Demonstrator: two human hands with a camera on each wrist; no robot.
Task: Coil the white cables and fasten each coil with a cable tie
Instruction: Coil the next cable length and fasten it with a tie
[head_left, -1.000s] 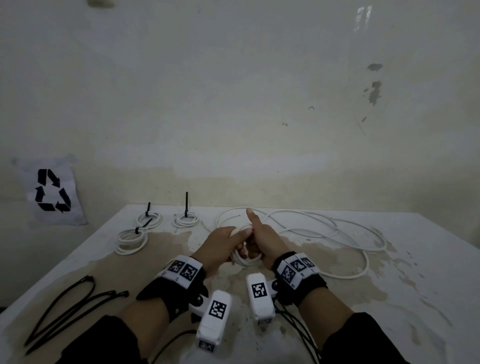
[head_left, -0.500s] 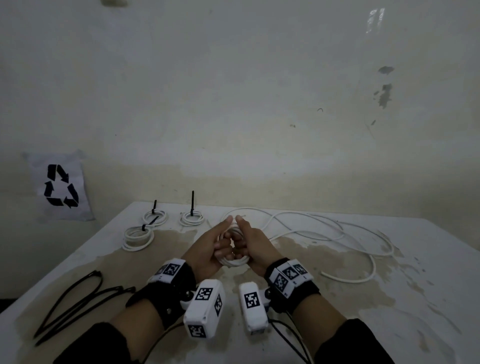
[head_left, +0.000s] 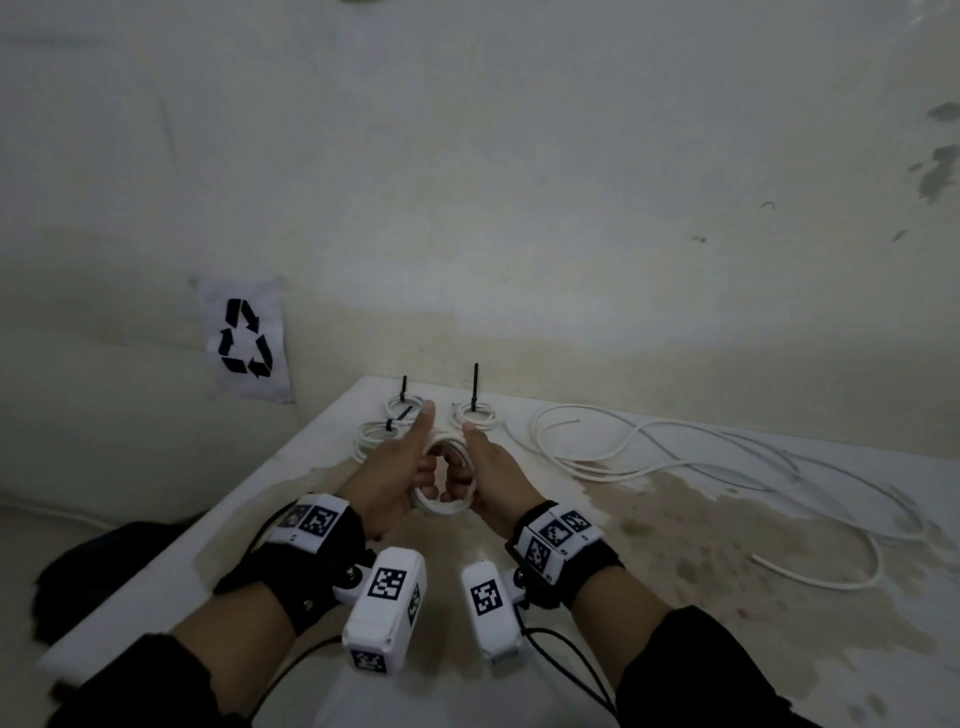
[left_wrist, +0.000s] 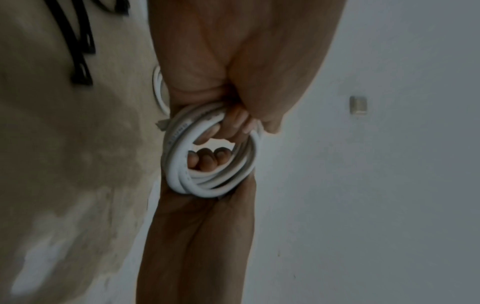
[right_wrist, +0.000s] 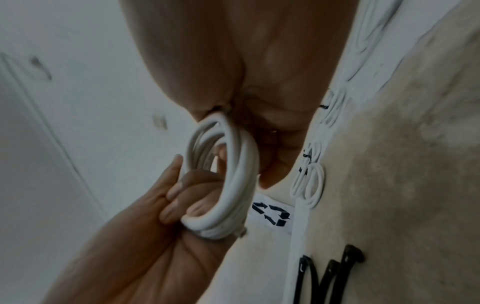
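Note:
A small coil of white cable (head_left: 443, 506) is held up between both hands, just above the table (head_left: 675, 597). My left hand (head_left: 400, 467) grips its left side, fingers curled through the ring and thumb pointing up. My right hand (head_left: 488, 467) grips the right side the same way. In the left wrist view, the coil (left_wrist: 207, 185) shows several turns, with a frayed cable end at its left. In the right wrist view, the left hand's fingers (right_wrist: 174, 205) wrap the coil (right_wrist: 233, 185). Loose black cable ties (right_wrist: 330, 273) lie on the table.
Three finished white coils with black ties (head_left: 474, 413) (head_left: 402, 405) (head_left: 374, 434) lie at the table's back left, just beyond my hands. Loose white cables (head_left: 675, 457) sprawl across the right half. A recycling sign (head_left: 244, 338) hangs on the wall. The table's left edge is close.
Both hands have carried the coil left and away from me, toward the finished coils. The trailing cable no longer runs from the coil to the loose pile.

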